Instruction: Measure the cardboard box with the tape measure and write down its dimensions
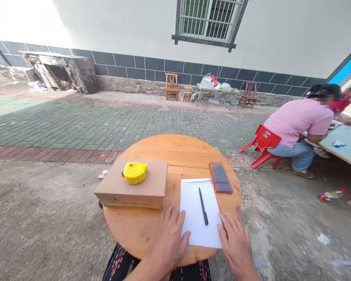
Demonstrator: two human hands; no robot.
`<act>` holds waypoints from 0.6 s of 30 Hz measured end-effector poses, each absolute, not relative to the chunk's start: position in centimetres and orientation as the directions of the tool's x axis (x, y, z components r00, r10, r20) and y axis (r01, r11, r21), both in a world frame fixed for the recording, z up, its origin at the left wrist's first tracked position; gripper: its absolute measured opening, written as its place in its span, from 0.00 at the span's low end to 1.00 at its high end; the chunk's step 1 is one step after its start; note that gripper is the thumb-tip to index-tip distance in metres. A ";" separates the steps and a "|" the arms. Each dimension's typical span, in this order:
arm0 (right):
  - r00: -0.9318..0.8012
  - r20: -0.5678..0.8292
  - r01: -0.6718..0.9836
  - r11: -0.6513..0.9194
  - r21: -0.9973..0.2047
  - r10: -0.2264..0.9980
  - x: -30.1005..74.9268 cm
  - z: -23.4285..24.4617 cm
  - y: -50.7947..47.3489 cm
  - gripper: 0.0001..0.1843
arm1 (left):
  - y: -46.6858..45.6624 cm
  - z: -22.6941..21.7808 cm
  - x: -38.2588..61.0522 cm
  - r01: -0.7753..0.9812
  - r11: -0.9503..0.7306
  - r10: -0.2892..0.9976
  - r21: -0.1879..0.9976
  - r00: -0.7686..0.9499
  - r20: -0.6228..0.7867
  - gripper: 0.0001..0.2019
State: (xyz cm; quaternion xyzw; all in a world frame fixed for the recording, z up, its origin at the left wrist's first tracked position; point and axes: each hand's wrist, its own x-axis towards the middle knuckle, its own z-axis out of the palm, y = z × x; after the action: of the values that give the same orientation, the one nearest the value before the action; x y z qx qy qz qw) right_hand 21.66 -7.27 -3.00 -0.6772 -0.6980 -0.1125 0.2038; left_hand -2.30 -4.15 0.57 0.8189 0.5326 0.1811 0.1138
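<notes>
Cardboard box (153,181): on the round wooden table (175,150), yellow tape measure (135,173) on top.
Left hand (172,230): palm down, fingers loosely spread, grasping nothing, at the white paper's (191,208) left edge.
Black pen (203,207): lying on the paper, between the hands.
Pixelated dark rectangle (221,178): by the paper's upper right.
Right hand (235,236): relaxed, fingers extended, along its right edge.

- The orange-edged dark slab (221,178) is pixelated, its face unreadable.
- Marks atop the white paper (193,232) are too faint to read.
- The hands (173,230) cover parts of the paper's sides.
- Both forearms (148,269) run off the bottom edge.
- The bench (175,146) partly hides the patterned clothing (117,259).
- The window (209,19) is cut off above.
</notes>
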 end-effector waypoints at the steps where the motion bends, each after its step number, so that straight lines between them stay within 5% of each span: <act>1: 0.018 0.433 0.990 0.043 -0.132 0.901 21.5 -3.3 -7.6 0.20 | -4.7 0.1 -2.2 0.832 -0.397 0.918 0.388 0.355 0.178 0.24; 10: 0.095 0.334 0.925 0.041 -0.377 0.938 21.2 -3.0 -6.4 0.26 | -6.3 -2.1 -1.6 0.804 -0.423 0.904 0.417 0.344 0.254 0.28; 14: 0.182 0.459 0.879 0.065 -0.472 0.869 22.8 -3.4 -9.1 0.27 | -9.8 -4.6 -6.0 0.785 -0.537 0.797 0.310 0.352 0.491 0.28; 18: 0.186 0.567 0.837 0.173 -0.519 0.802 21.7 -4.2 -13.7 0.21 | -15.6 -7.5 -12.4 0.875 -0.396 0.791 0.278 0.171 0.588 0.21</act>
State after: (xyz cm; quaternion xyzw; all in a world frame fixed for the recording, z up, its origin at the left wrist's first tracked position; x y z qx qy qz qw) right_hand 21.70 -13.68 -4.20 -0.6425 -0.6377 -0.0203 0.4243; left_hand -12.36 -15.61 -7.47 0.7626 0.5461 0.3412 -0.0620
